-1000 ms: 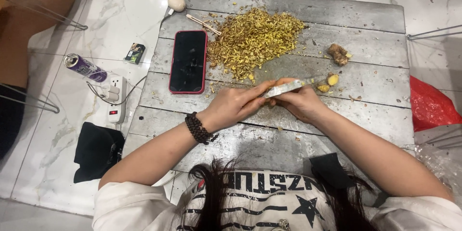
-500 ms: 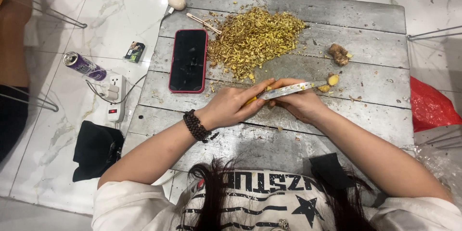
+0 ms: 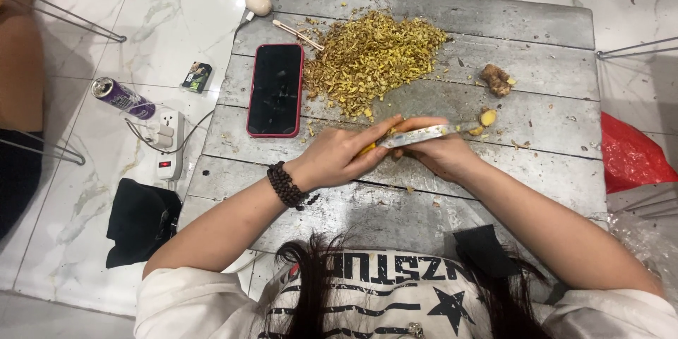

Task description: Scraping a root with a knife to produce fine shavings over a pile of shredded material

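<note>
A person's two bare hands meet over the middle of a grey wooden table [image 3: 537, 183], seen from above. The left hand [image 3: 339, 159], with a dark bead bracelet [image 3: 286, 185] on its wrist, curls its fingers pressed together around a small yellow piece [image 3: 367, 148]. The right hand [image 3: 441, 155] grips a knife [image 3: 424, 134], fingers closed on the handle, the blade pointing toward 3 o'clock. Two yellow bits [image 3: 484, 120] lie just beyond the blade tip. At 10 o'clock from the hands lies a red-cased phone [image 3: 275, 90]. At 12 o'clock sits a heap of yellow peelings [image 3: 371, 56]. At 2 o'clock rests a knobbly root [image 3: 496, 79].
</note>
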